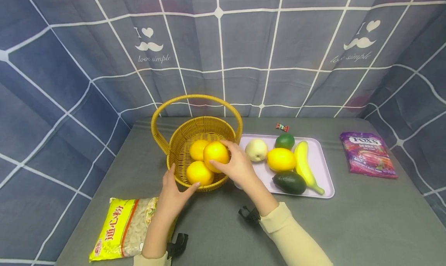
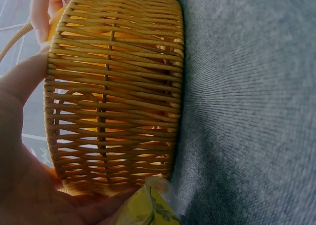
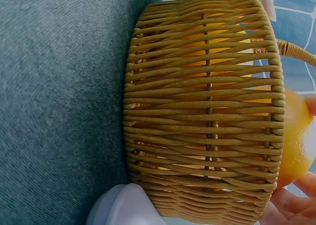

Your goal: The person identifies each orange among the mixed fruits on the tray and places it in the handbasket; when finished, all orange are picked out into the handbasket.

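Observation:
A yellow wicker basket (image 1: 181, 136) with a tall hoop handle stands on the grey cloth. Inside it lie an orange (image 1: 200, 173) at the front and another orange (image 1: 198, 149) behind. My right hand (image 1: 239, 163) holds a third orange (image 1: 215, 154) between thumb and fingers, at the basket's right side and partly above the rim in the right wrist view. My left hand (image 1: 174, 194) grips the basket's front left, its thumb at the rim and its fingers along the side in the left wrist view.
Right of the basket, a pale purple tray (image 1: 322, 173) carries a pale round fruit (image 1: 256, 150), lemon (image 1: 281, 159), banana (image 1: 304, 165), small green fruit (image 1: 285, 141) and avocado (image 1: 290, 182). A pasta bag (image 1: 122, 227), purple candy bag (image 1: 368, 154) and wrapped candy (image 1: 282, 127) lie around.

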The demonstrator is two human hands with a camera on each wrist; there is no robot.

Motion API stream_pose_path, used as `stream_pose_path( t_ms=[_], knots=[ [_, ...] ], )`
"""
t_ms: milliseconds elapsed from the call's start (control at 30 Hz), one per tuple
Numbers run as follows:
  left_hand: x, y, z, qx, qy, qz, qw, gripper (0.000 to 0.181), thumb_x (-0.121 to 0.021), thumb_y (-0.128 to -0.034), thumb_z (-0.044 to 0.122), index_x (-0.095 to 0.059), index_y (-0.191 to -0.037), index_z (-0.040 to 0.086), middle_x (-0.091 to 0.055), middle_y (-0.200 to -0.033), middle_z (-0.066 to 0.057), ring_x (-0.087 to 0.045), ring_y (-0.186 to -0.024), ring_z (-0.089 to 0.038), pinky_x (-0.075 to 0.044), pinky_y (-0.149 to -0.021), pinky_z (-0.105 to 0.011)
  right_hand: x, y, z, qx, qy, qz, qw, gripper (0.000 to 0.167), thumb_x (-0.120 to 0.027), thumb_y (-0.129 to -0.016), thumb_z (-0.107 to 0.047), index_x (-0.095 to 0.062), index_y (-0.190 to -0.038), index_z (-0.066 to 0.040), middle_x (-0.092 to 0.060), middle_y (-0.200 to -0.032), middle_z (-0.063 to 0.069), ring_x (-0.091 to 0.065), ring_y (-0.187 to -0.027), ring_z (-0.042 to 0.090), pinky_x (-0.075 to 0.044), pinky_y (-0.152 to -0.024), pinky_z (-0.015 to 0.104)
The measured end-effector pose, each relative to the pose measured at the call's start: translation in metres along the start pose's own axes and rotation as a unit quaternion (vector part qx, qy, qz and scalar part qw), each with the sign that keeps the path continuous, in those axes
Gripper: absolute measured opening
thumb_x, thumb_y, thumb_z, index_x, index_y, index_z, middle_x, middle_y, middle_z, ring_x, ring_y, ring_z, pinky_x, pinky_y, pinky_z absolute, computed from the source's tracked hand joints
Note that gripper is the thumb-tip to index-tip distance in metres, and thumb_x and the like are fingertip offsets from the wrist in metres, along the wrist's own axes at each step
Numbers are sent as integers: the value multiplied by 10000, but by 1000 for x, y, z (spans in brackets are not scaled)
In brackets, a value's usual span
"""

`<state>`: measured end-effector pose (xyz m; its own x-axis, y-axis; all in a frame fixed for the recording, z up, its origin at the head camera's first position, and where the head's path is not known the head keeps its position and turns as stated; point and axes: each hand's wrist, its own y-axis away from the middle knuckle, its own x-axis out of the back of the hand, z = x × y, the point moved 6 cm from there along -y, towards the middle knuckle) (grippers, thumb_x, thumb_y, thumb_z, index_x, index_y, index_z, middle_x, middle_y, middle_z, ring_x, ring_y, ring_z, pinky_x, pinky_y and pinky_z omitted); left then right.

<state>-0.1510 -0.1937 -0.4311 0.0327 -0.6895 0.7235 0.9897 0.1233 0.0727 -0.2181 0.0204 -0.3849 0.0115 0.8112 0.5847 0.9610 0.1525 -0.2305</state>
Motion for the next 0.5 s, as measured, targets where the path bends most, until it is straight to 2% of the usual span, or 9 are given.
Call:
stream_pose_path(
  t_ms=[200, 500],
  knots=[
    [0, 0, 0, -7, 27, -2, 10000, 1156, -658, -765, 685, -66, -1549, 77, -91, -1551, -263, -300, -1336, -483, -321, -1006, -629, -3, 1, 2, -60, 37, -54, 10000, 740, -786, -760, -446, -518, -1375, -135, -550, -1297, 74, -553, -1108, 249, -451, -938, 457],
    [1, 1, 0, -37, 35, 13, 10000, 1149, -663, -768, 677, -70, -1549, 78, -102, -1548, -263, -306, -1331, -485, -330, -998, -632, -3, 3, 1, 84, -58, 21, 9999, 721, -787, -763, -432, -533, -1369, -134, -525, -1352, 63, -513, -1200, 242, -410, -998, 448]
  ],
)
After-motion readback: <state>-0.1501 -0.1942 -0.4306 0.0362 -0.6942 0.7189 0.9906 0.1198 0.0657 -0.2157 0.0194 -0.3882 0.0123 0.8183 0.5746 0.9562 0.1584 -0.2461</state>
